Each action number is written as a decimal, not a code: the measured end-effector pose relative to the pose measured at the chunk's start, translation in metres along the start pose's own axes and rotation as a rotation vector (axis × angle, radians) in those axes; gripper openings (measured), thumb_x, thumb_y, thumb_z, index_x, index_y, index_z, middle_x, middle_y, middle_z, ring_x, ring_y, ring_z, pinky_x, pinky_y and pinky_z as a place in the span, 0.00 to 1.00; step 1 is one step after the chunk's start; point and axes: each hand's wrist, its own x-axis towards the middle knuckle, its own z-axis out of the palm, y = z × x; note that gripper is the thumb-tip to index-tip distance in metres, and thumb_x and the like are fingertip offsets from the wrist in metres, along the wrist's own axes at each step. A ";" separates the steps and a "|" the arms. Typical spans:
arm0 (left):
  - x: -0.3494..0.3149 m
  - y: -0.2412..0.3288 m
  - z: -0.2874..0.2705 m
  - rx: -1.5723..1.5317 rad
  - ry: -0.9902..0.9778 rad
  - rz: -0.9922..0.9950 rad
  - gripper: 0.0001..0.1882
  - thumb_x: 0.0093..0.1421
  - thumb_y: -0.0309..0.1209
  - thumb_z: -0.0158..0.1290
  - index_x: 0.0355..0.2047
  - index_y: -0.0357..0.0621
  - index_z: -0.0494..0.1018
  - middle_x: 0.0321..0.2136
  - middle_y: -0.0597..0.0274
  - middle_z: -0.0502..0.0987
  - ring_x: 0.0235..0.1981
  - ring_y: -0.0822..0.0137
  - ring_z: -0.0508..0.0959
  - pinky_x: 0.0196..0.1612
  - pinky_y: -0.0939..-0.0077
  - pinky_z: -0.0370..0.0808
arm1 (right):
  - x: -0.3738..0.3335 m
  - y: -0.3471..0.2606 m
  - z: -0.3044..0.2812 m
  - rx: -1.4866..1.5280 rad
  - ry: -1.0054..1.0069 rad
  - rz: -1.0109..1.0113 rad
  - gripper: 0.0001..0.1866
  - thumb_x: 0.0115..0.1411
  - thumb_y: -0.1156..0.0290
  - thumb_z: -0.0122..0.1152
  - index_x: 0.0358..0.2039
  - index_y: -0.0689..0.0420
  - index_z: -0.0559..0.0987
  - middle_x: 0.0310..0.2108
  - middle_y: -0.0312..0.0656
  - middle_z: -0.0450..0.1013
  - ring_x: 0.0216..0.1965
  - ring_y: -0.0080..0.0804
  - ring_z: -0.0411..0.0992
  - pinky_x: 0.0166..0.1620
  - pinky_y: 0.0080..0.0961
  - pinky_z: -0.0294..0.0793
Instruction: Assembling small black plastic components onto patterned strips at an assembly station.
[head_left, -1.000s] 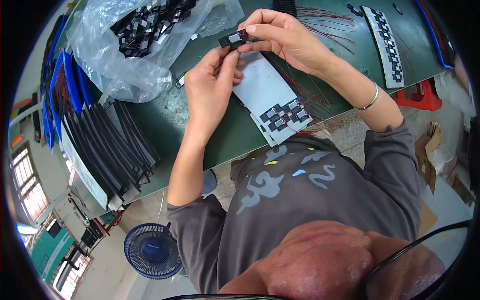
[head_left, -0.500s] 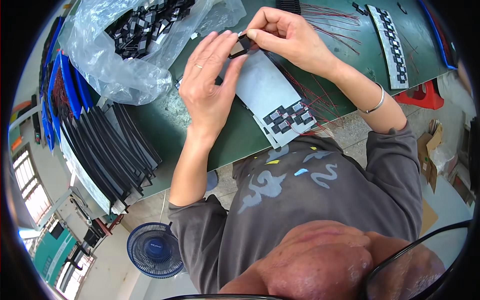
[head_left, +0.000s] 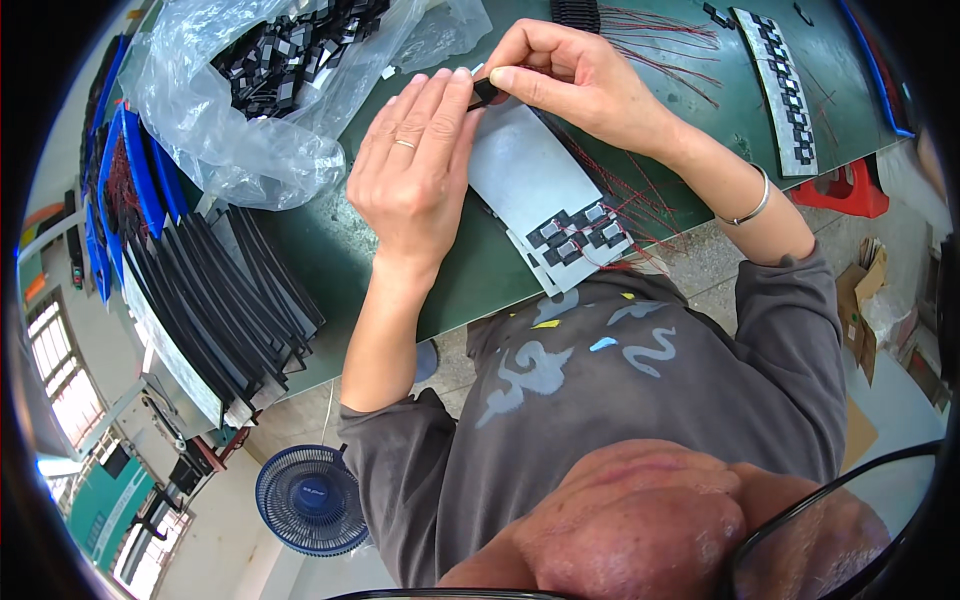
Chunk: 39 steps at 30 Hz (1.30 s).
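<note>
Between my two hands, over the far end of a pale sheet (head_left: 525, 160), is a small black piece (head_left: 484, 92). My right hand (head_left: 570, 85) pinches its far edge between thumb and bent fingers. The fingers of my left hand (head_left: 415, 165) are long and pressed together, with the tips and thumb closed at the piece's left side and covering part of it. On the near end of the sheet sit several black pieces with silvery squares (head_left: 580, 235), and thin red and dark wires (head_left: 645, 205) trail from them to the right.
A clear plastic bag (head_left: 210, 110) of small black parts (head_left: 290, 60) lies at the far left. Nearer stand stacked black-edged strips (head_left: 220, 310) and blue holders (head_left: 140, 170). Another strip with black pieces (head_left: 790, 100) and a wire bundle (head_left: 660, 40) lie on the right. A fan (head_left: 312, 500) stands below.
My left hand has turned over the black piece, its fingers and thumb drawing closer together. The piece has tilted and shows less of its light face. My right hand keeps its pinch.
</note>
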 end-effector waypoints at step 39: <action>-0.003 0.033 -0.001 -0.319 -0.572 0.071 0.16 0.53 0.42 0.63 0.43 0.57 0.82 0.57 0.61 0.72 0.66 0.50 0.58 0.67 0.50 0.50 | -0.012 -0.010 -0.046 -0.963 0.339 -0.374 0.09 0.56 0.72 0.64 0.35 0.60 0.74 0.32 0.47 0.68 0.35 0.44 0.71 0.39 0.34 0.71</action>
